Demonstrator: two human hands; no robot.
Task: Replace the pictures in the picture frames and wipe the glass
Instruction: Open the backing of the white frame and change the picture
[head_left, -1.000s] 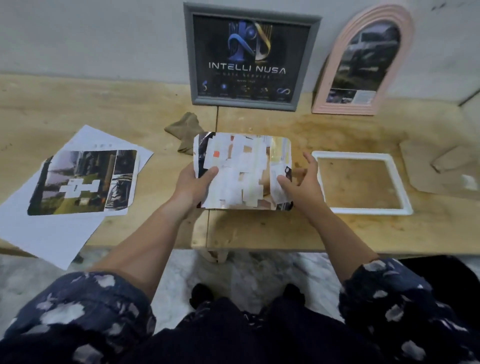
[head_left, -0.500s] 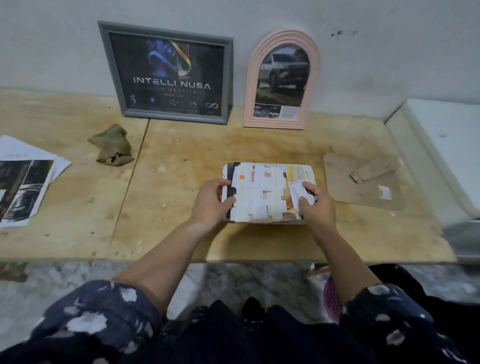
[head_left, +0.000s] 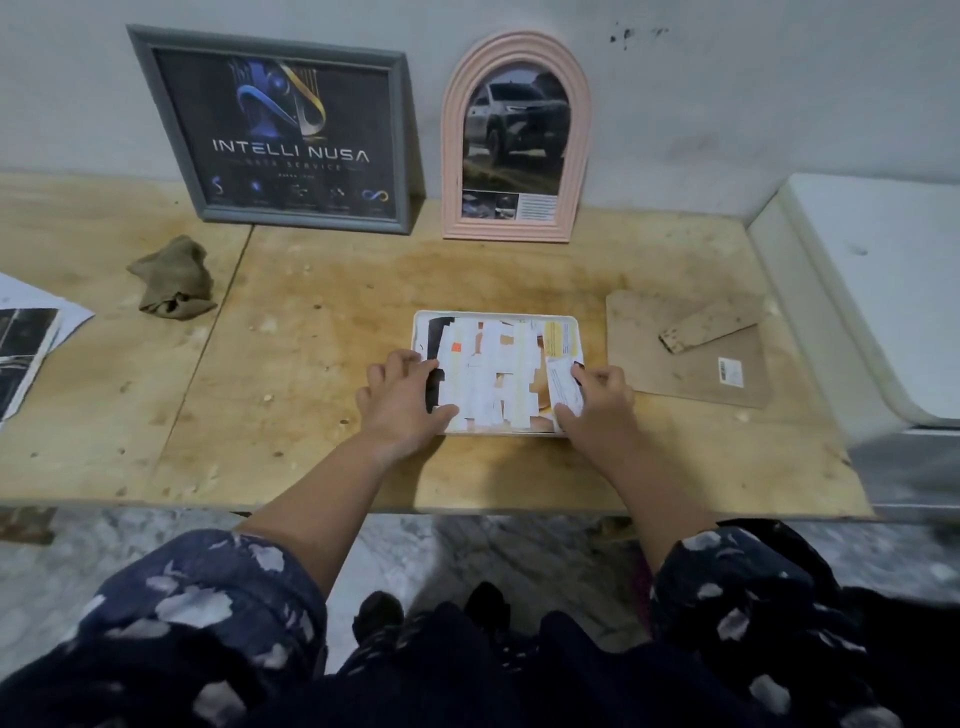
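Picture (head_left: 493, 374) was lying patched-side up inside the white frame (head_left: 498, 315), which sat flat on the wooden table (head_left: 322, 322) right of centre, near the front edge. Left hand (head_left: 402, 397) rested on the picture's left edge with fingers spread over it and the thumb laid across the bottom corner, pressing rather than gripping as far as I could tell. Right hand (head_left: 597, 402) was curled at the right edge, fingertips pinching or tucking the paper there, honestly hard to say which. My take on the step: this was seating the print into the frame recess, and the trick would be to keep the left side pinned flat while working the right edge down under the rim, corner by corner, so the taped patches don't buckle or catch. Backing board (head_left: 691, 358) with its stand flap lay just right of the frame, ready to go on once the paper sat flush. Wiping cloth (head_left: 174, 283) was well off to the far left, so the glass looked like a later job. Grey frame (head_left: 291, 135) and pink arched frame (head_left: 514, 140) leaned on the far wall, both holding pictures. Loose prints (head_left: 26, 348) sat at the left edge.
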